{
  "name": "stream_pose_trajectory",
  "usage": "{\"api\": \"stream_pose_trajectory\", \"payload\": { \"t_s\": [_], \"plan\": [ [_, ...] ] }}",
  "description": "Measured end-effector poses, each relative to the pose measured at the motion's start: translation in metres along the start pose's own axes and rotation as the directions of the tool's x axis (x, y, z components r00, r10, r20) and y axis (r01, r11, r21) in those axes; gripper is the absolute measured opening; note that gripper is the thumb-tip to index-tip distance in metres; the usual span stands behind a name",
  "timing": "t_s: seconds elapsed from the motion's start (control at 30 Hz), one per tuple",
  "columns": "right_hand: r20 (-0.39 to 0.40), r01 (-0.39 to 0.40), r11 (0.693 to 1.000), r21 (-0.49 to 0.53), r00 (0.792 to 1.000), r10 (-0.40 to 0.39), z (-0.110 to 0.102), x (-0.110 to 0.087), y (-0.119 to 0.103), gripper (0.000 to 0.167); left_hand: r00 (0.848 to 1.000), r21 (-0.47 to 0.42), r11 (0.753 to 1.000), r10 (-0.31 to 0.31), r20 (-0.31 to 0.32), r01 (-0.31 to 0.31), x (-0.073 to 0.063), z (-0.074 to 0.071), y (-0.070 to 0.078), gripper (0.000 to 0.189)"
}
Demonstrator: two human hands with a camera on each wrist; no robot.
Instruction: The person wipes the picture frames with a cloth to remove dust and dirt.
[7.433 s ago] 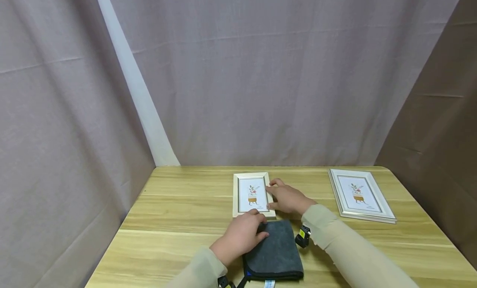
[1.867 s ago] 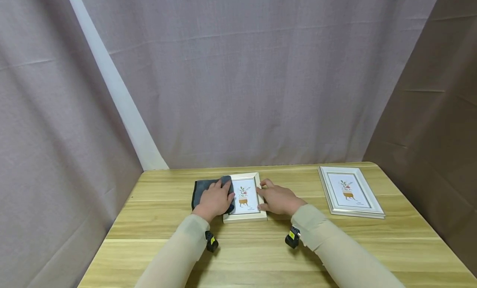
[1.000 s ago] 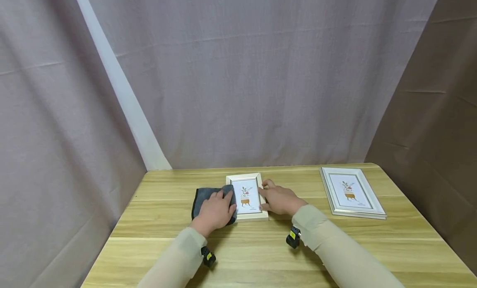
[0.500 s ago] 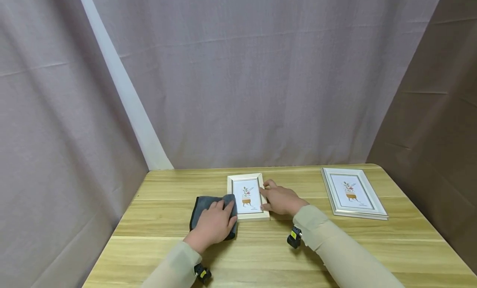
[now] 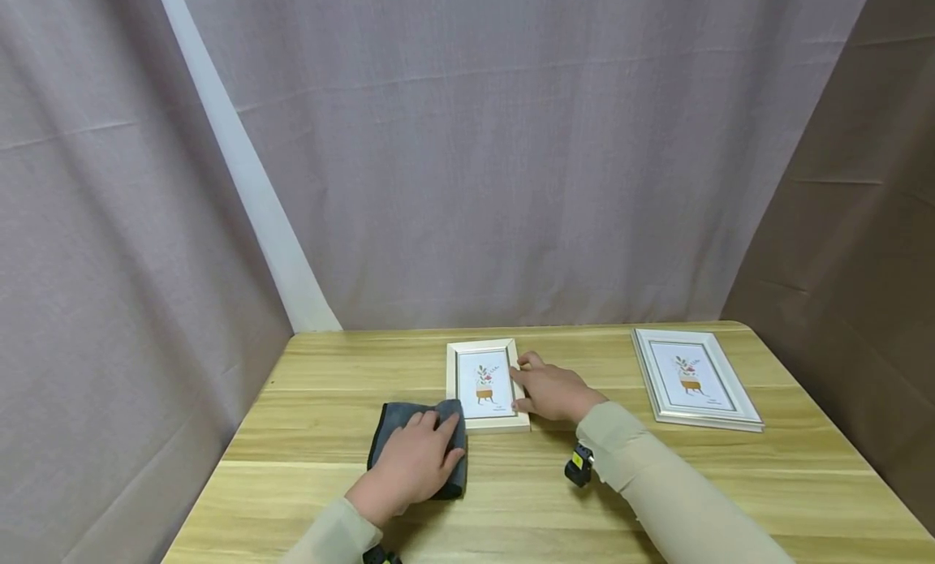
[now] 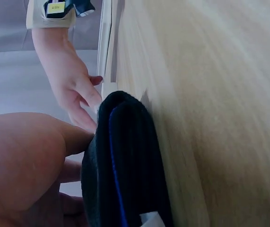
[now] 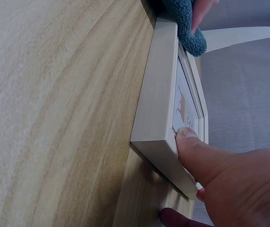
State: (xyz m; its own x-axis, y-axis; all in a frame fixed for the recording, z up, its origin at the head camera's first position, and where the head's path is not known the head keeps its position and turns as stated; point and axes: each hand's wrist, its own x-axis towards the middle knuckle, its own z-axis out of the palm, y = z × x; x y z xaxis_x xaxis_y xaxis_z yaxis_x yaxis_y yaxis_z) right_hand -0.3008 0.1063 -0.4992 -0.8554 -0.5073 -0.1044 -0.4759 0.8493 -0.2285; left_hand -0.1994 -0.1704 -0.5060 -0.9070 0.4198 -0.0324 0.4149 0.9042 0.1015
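A cream photo frame [image 5: 488, 422] with a plant picture lies face up near the middle of the table. My right hand [image 5: 557, 389] holds its right side; in the right wrist view the thumb [image 7: 189, 137] presses on the frame's front edge. My left hand [image 5: 416, 458] rests, fingers spread, on a folded dark grey cloth [image 5: 394, 418]. That cloth overlaps the frame's lower left corner. In the left wrist view the cloth's layered edge [image 6: 125, 156] shows a blue strip inside, and the fingertips lie partly hidden behind it.
Stacked white photo frames [image 5: 697, 377], the top one with a similar plant picture, lie at the table's right side. Grey curtains [image 5: 511, 158] rise behind the table [image 5: 307, 434] and on both sides. Each wrist wears a small black camera [image 5: 579, 464].
My left hand first brought the cloth from in front of the frame onto its left side, then slid it toward me down that side. The right hand stays at the frame's right edge.
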Motion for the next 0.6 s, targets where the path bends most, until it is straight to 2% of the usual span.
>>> {"api": "stream_pose_trajectory", "payload": {
  "t_s": [0.13,0.27,0.37,0.47,0.6],
  "plan": [
    [-0.001,0.001,1.000,0.006,1.000,-0.001,-0.001,0.000,0.000,0.072,0.999,-0.056,0.998,0.015,-0.051,-0.018,-0.001,0.000,-0.006,0.053],
    [0.001,0.006,1.000,0.008,1.000,-0.006,-0.001,0.000,0.000,0.072,0.990,-0.107,0.993,0.031,-0.139,-0.046,0.001,0.001,-0.013,0.048],
    [0.003,0.007,1.000,0.006,1.000,-0.007,-0.001,-0.001,-0.001,0.072,0.981,-0.089,0.992,0.070,-0.179,-0.087,0.002,0.002,-0.017,0.047],
    [0.007,0.006,1.000,0.009,1.000,-0.006,-0.002,-0.001,-0.002,0.073,0.974,-0.042,0.991,0.115,-0.193,-0.126,0.004,0.004,-0.018,0.046],
    [0.009,0.007,1.000,0.014,1.000,-0.007,-0.002,0.000,-0.003,0.073,0.966,-0.002,0.990,0.140,-0.216,-0.144,0.008,0.007,-0.017,0.040]
  ]
}}
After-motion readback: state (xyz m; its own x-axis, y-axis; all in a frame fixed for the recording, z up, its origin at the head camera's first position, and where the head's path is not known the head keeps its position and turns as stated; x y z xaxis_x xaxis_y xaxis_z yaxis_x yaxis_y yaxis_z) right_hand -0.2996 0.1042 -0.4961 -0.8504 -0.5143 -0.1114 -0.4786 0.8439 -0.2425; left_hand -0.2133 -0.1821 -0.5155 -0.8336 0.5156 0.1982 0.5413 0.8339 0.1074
